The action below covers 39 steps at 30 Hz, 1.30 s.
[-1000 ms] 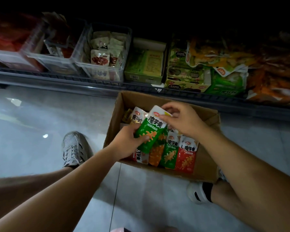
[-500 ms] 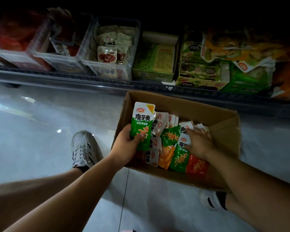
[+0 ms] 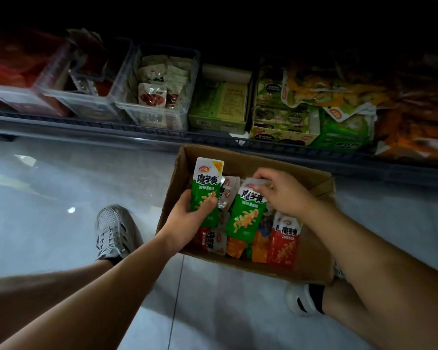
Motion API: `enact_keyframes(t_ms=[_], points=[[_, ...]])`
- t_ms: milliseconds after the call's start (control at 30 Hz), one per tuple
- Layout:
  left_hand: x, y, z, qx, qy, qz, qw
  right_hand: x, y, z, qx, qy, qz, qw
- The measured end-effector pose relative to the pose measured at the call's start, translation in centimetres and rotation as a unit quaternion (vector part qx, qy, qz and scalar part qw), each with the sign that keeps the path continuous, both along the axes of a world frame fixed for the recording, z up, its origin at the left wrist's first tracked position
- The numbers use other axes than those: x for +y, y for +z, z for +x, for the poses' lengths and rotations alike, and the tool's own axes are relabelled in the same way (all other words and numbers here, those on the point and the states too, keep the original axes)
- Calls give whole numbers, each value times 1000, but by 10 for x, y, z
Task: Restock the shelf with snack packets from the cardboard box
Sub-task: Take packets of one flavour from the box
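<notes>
The long dark shelf with a wire front rail (image 3: 86,122) runs across the far side of the view. The open brown cardboard box (image 3: 314,261) stands on the pale tiled floor just in front of it, between the person's feet. Inside the box lies a loose heap of green, orange and red snack packets. The left hand (image 3: 185,221) reaches over the box's near left wall and grips the lower half of a tall green-and-white snack packet (image 3: 208,183), thumb across its front, holding it upright above the heap. The right hand (image 3: 286,195) comes in from the right, and its fingers (image 3: 259,174) pinch the white top edge of a second green snack packet (image 3: 247,215). This one hangs down toward the heap with its lower end touching or just above the other packets; I cannot tell which. Its long axis runs nearly parallel to the first packet's, and it sits just to the right of that packet, near the left hand's thumb. The likely next move is a short carry leftward to stack the two, since the shelf lies beyond the box's far wall.
</notes>
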<state>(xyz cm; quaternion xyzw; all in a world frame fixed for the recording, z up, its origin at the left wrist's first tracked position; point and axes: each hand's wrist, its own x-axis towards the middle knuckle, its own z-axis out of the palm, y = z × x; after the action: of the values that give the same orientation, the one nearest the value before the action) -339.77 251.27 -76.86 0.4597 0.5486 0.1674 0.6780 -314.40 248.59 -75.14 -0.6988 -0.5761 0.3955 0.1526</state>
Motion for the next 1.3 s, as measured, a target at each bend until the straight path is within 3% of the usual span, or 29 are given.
enact_keyframes(t_ms=[200,300,367,467,567,733,967,1233,1300], points=[[-6,16,10,-24,-47,21,998,13,19,-32,90,-20,26,995],[-4,16,6,-3,-25,48,999,15,9,-40,146,-127,33,981],[0,11,-2,5,13,43,999,10,-4,-31,95,-164,33,981],[3,4,-12,10,40,18,999,-7,-36,-7,-36,-118,-36,992],[4,-1,-15,14,47,6,999,-25,-69,10,-106,-88,-109,984],[5,-6,-16,5,37,-3,999,-37,-110,16,-157,-40,-156,974],[6,-13,-15,11,34,-3,999,-23,-127,3,-217,-74,-105,968],[5,-15,-15,13,36,2,999,-19,-133,-3,-230,-104,-82,964],[5,-14,-15,16,35,5,999,-20,-132,-5,-187,-103,-79,974]])
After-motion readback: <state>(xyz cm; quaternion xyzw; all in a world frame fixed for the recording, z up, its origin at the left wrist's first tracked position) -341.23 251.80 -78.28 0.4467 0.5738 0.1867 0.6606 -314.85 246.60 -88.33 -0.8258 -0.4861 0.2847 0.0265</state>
